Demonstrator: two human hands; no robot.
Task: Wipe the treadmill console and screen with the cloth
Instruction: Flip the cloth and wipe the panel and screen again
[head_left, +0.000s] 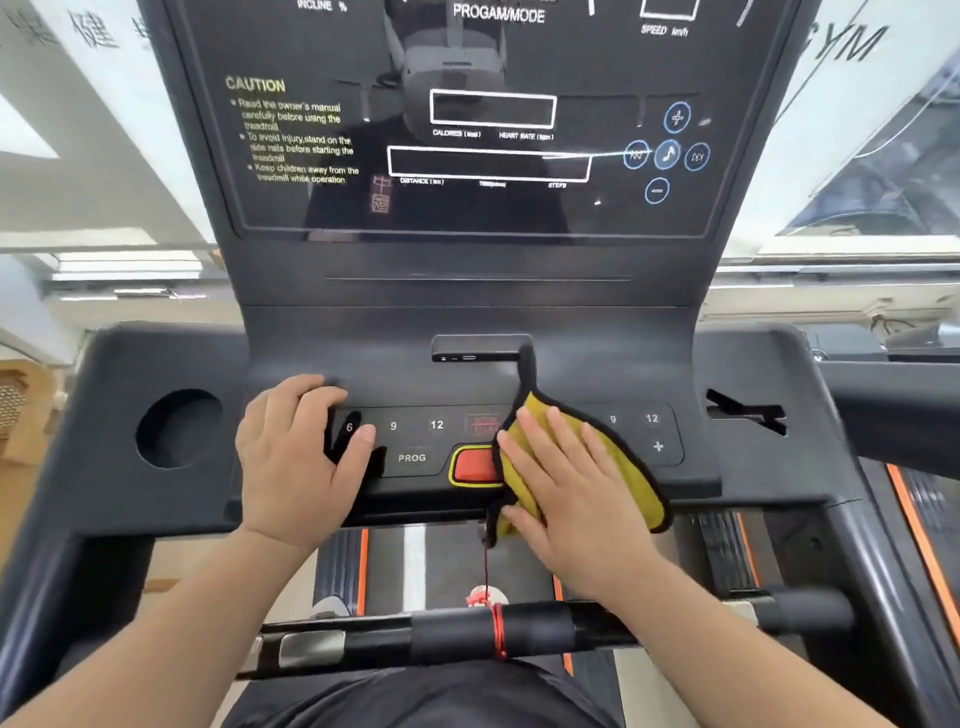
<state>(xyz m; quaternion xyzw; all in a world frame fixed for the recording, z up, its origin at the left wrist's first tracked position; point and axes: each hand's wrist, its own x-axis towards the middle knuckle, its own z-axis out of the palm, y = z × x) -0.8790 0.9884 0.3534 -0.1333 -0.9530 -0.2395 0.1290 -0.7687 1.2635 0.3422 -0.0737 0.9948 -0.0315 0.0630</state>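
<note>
The right hand (571, 488), fingers flat and slightly spread, presses the yellow cloth (641, 493) on the button panel (415, 439) (light pressure near the red button (470, 465) is wiser).

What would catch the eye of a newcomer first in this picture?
The yellow cloth with a black edge stands out most: the right hand presses it flat on the right half of the console, at the edge of the red button in the centre. The left hand rests on the left buttons. Above, the big dark screen fills the top, with a caution notice at its left.
</note>
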